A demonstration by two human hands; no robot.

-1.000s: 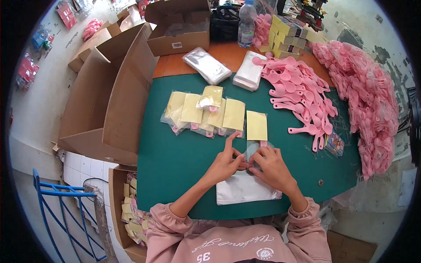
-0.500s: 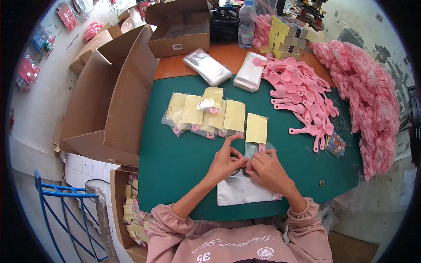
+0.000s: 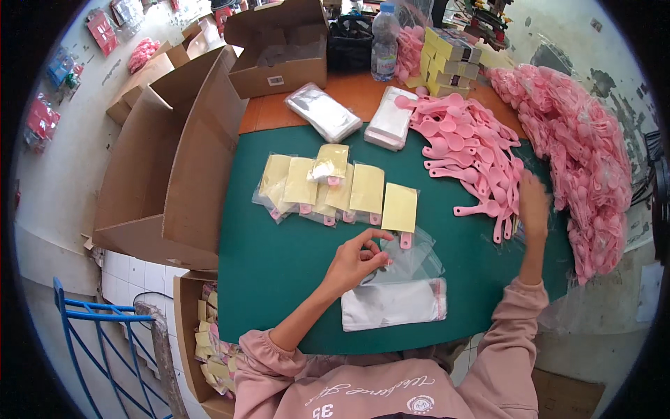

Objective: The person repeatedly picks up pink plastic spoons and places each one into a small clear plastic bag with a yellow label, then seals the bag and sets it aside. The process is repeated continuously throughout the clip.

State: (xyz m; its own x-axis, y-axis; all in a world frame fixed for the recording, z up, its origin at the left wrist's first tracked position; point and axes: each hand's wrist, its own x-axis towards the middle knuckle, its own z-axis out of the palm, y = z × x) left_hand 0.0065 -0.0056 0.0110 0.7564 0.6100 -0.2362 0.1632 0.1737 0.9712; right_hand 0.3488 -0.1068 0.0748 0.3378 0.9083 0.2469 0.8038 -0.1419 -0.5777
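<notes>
My left hand pinches the edge of a clear plastic bag lying on the green mat. Under it sits a stack of clear bags. My right hand is stretched out to the right, fingers apart, over the edge of a heap of pink plastic spoons. A row of packed bags with yellow cards lies across the mat's middle; the nearest one is just above the bag I hold.
A large pile of pink spoons fills the right side. Open cardboard boxes stand at the left, another box at the back. A water bottle, yellow boxes and bag packs sit behind. A blue rack is lower left.
My right hand left the bag and swung out right to the pink spoons. My left hand stayed at the bag. One more yellow-card bag lies at the row's right end.
</notes>
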